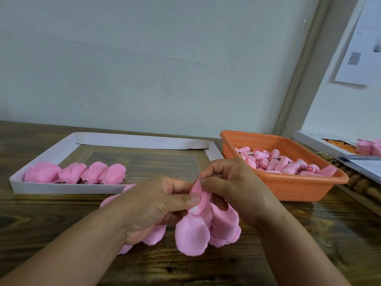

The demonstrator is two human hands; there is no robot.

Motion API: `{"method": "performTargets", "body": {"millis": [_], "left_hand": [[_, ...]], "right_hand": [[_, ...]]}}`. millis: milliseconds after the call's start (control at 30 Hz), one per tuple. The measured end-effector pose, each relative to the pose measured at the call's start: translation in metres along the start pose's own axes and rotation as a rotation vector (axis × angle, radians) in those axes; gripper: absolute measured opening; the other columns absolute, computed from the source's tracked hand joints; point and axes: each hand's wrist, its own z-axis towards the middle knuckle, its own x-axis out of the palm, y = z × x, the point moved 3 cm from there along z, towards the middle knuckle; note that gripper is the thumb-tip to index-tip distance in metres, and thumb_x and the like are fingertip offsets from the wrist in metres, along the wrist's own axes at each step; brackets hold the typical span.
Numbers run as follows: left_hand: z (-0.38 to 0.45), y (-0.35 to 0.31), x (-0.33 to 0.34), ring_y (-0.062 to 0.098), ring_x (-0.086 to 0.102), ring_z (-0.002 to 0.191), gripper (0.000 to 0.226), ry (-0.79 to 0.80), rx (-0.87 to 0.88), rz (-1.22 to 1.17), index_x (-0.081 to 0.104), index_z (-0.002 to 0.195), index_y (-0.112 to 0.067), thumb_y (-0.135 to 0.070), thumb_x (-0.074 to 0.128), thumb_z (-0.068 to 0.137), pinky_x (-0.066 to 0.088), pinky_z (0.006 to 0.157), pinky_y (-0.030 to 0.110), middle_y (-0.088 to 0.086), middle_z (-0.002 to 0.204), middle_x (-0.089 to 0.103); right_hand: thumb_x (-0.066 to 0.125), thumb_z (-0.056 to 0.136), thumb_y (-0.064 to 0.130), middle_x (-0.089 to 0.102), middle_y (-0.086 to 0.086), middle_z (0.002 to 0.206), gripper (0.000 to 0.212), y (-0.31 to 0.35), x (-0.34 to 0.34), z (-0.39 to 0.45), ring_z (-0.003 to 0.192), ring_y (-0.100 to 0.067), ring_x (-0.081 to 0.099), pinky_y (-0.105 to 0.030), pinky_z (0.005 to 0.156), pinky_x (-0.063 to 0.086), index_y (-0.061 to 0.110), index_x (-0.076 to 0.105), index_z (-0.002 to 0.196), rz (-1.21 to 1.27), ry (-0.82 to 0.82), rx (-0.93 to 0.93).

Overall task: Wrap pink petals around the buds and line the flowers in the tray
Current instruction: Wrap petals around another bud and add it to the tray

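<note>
Pink petals (192, 234) fan out over the bench (288, 234), and the bud (199, 200) sits between both hands. Left hand (152, 205) fingers grip it with the thumb on top; right hand (231, 186) fingers pinch its tip. Best now: keep each petal snug and overlapping. Four flowers (75, 173) line the white tray (68, 187); spare buds fill the orange basket (288, 188).

Your left hand (156, 205) covers most of the bud (194, 210) and part of the loose petals (191, 236); the box (321, 142) at right runs off the edge, and the wall paper (358, 44) is too blurred to read
</note>
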Motion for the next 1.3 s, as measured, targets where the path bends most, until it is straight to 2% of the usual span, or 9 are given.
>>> {"method": "performTargets", "body": {"millis": [133, 233, 400, 600, 833, 967, 1067, 1167, 1300], "left_hand": [[0.0, 0.0, -0.001, 0.021, 0.061, 0.082, 0.03, -0.066, 0.009, 0.043, 0.074, 0.103, -0.009, -0.019, 0.067, 0.076, 0.05, 0.071, 0.026, 0.018, 0.102, 0.072], [0.0, -0.001, 0.001, 0.025, 0.064, 0.086, 0.028, -0.1, 0.013, 0.065, 0.074, 0.102, -0.01, -0.018, 0.068, 0.076, 0.049, 0.075, 0.03, 0.019, 0.103, 0.072], [0.001, 0.001, 0.002, 0.012, 0.062, 0.06, 0.02, -0.113, -0.022, 0.036, 0.072, 0.104, -0.007, -0.011, 0.063, 0.087, 0.048, 0.051, 0.018, 0.009, 0.077, 0.071], [0.003, 0.004, 0.005, 0.013, 0.062, 0.054, 0.027, -0.108, -0.073, -0.123, 0.071, 0.099, 0.0, -0.014, 0.066, 0.077, 0.05, 0.047, 0.018, 0.012, 0.072, 0.068], [0.004, 0.001, 0.004, 0.022, 0.068, 0.057, 0.029, -0.167, -0.09, -0.272, 0.064, 0.102, 0.002, -0.012, 0.039, 0.1, 0.055, 0.049, 0.022, 0.021, 0.076, 0.07], [0.004, 0.001, 0.006, 0.02, 0.067, 0.055, 0.024, -0.148, -0.068, -0.222, 0.06, 0.11, 0.006, -0.001, 0.044, 0.095, 0.054, 0.048, 0.021, 0.019, 0.075, 0.069], [0.003, 0.0, 0.005, 0.021, 0.068, 0.063, 0.026, -0.098, -0.047, -0.231, 0.059, 0.115, 0.006, -0.001, 0.05, 0.092, 0.057, 0.055, 0.022, 0.02, 0.083, 0.07], [0.001, 0.0, 0.005, 0.028, 0.07, 0.09, 0.044, 0.0, -0.019, -0.18, 0.058, 0.118, 0.002, 0.007, 0.065, 0.075, 0.059, 0.073, 0.027, 0.022, 0.104, 0.07], [0.002, 0.003, 0.007, 0.025, 0.068, 0.093, 0.059, 0.019, 0.034, -0.072, 0.055, 0.118, -0.007, 0.009, 0.056, 0.061, 0.056, 0.077, 0.03, 0.019, 0.108, 0.07]], "right_hand": [[0.063, 0.083, 0.005, 0.06, -0.02, 0.057, 0.012, 0.003, 0.0, -0.002, 0.043, -0.018, 0.047, -0.024, 0.042, 0.038, -0.004, 0.065, 0.077, -0.043, 0.026, -0.028], [0.063, 0.082, 0.001, 0.056, -0.004, 0.044, 0.008, 0.0, 0.0, -0.001, 0.036, -0.012, 0.045, -0.021, 0.039, 0.036, -0.004, 0.065, 0.075, -0.067, -0.005, -0.004], [0.063, 0.082, -0.002, 0.055, 0.001, 0.041, 0.01, -0.001, 0.0, 0.0, 0.034, -0.009, 0.046, -0.02, 0.038, 0.038, -0.002, 0.066, 0.072, -0.101, 0.007, 0.003], [0.062, 0.081, -0.003, 0.056, -0.005, 0.044, 0.011, 0.0, -0.001, 0.0, 0.034, -0.012, 0.045, -0.019, 0.037, 0.037, -0.003, 0.066, 0.071, -0.087, 0.013, 0.033], [0.062, 0.079, -0.005, 0.051, -0.006, 0.041, 0.022, -0.003, -0.005, 0.001, 0.03, -0.012, 0.041, -0.017, 0.035, 0.033, 0.007, 0.064, 0.061, -0.048, -0.053, 0.056], [0.062, 0.079, -0.005, 0.052, -0.004, 0.04, 0.023, -0.003, -0.004, 0.001, 0.03, -0.012, 0.041, -0.016, 0.036, 0.033, 0.008, 0.064, 0.061, -0.033, -0.036, 0.051], [0.062, 0.079, -0.005, 0.054, -0.005, 0.042, 0.028, -0.003, -0.007, 0.001, 0.031, -0.014, 0.042, -0.017, 0.036, 0.034, 0.013, 0.064, 0.058, -0.034, -0.053, 0.045], [0.062, 0.079, -0.005, 0.055, -0.006, 0.042, 0.03, -0.002, -0.011, 0.001, 0.032, -0.015, 0.042, -0.019, 0.037, 0.034, 0.014, 0.064, 0.056, -0.031, -0.076, 0.045], [0.061, 0.08, -0.005, 0.054, -0.003, 0.041, 0.021, -0.001, -0.012, 0.0, 0.033, -0.014, 0.042, -0.018, 0.037, 0.034, 0.008, 0.064, 0.063, -0.046, -0.09, 0.041]]}}
